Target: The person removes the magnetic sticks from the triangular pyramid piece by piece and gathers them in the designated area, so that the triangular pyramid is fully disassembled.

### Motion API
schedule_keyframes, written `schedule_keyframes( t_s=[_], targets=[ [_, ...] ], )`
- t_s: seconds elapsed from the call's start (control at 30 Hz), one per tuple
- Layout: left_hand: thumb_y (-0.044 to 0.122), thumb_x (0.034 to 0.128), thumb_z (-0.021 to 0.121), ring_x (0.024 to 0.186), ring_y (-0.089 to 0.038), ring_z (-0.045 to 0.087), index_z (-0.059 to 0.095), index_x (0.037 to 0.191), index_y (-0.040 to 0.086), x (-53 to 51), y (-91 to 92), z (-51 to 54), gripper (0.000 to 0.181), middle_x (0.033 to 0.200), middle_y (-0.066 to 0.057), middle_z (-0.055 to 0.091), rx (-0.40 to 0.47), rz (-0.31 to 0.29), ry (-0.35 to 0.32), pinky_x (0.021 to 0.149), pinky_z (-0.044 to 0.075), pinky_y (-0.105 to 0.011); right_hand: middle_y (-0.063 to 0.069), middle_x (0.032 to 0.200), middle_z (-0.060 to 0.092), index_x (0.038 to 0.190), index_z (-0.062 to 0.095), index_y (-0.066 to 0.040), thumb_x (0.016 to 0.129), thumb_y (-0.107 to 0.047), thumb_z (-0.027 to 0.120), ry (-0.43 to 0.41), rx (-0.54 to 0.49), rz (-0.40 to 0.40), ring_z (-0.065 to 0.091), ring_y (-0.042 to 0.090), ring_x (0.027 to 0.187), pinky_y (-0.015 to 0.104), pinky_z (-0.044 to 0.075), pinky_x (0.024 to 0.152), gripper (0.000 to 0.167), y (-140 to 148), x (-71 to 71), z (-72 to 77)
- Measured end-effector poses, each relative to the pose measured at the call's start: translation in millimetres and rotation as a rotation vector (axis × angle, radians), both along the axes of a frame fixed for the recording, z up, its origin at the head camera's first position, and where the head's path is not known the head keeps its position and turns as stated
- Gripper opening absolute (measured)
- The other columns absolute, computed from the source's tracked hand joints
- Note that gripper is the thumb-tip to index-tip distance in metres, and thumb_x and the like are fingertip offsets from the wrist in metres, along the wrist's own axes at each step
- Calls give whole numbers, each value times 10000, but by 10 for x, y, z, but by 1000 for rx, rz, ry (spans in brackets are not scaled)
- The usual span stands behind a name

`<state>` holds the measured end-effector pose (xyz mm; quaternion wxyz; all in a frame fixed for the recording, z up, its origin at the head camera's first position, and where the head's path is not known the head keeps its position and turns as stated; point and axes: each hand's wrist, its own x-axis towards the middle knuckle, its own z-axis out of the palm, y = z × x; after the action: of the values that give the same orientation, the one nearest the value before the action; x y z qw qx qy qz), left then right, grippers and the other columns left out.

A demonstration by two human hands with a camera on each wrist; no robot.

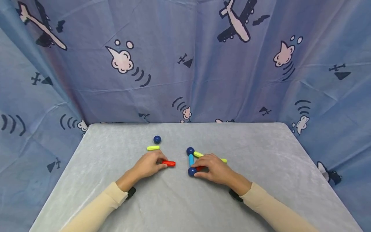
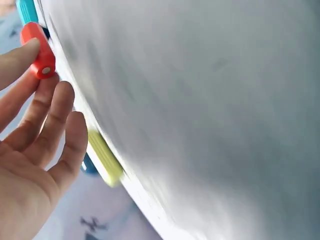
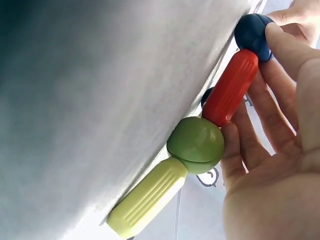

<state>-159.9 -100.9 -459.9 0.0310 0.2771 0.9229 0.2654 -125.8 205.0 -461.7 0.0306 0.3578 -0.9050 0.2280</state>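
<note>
My left hand [image 1: 149, 164] pinches a red magnetic rod [image 1: 169, 163] between thumb and fingers, its free end pointing right. My right hand [image 1: 214, 169] holds a dark blue ball [image 1: 192, 171] between thumb and fingertips. That ball belongs to a joined shape: a light blue rod [image 1: 191, 160] leads to another dark blue ball [image 1: 190, 151], from which a yellow rod [image 1: 198, 154] runs under the hand. In the right wrist view a red rod [image 3: 231, 87] links the held ball to a green ball [image 3: 196, 145], and a yellow rod [image 3: 147, 197] extends beyond. The head view hides the green ball.
Beyond my left hand a loose yellow rod [image 1: 153, 148] lies on the grey cloth-covered table [image 1: 246, 138], with a loose dark blue ball [image 1: 157, 139] behind it. A blue curtain [image 1: 162, 64] with printed aeroplanes hangs behind and at both sides of the table.
</note>
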Motion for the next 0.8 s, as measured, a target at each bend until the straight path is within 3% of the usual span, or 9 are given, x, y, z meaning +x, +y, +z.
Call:
schedule_keyframes(
  t_s=[0.23,0.47,0.8],
  targets=[
    [199,825,812,719,-73,541,777,1013,143,-85,-311,52,199,869,39,664,-5,147,0,647,446,-265,-96,1135,726,1140,749,-246,864,-369,765,8,-2,10,650,111,1087,426,482,966,302,-10,4,10],
    [212,815,823,692,-76,541,785,972,143,-178,-530,39,176,873,19,702,-18,228,-2,620,429,-263,-94,1140,727,1143,748,-248,868,-375,761,6,1,9,650,115,1092,422,482,963,304,-22,6,16],
    [204,834,807,687,-89,563,766,981,104,-207,-533,-28,182,873,-24,729,13,278,-13,625,450,-266,-86,1141,726,1142,749,-239,862,-365,769,-1,5,5,648,121,1091,425,479,967,307,-14,0,16]
  ],
)
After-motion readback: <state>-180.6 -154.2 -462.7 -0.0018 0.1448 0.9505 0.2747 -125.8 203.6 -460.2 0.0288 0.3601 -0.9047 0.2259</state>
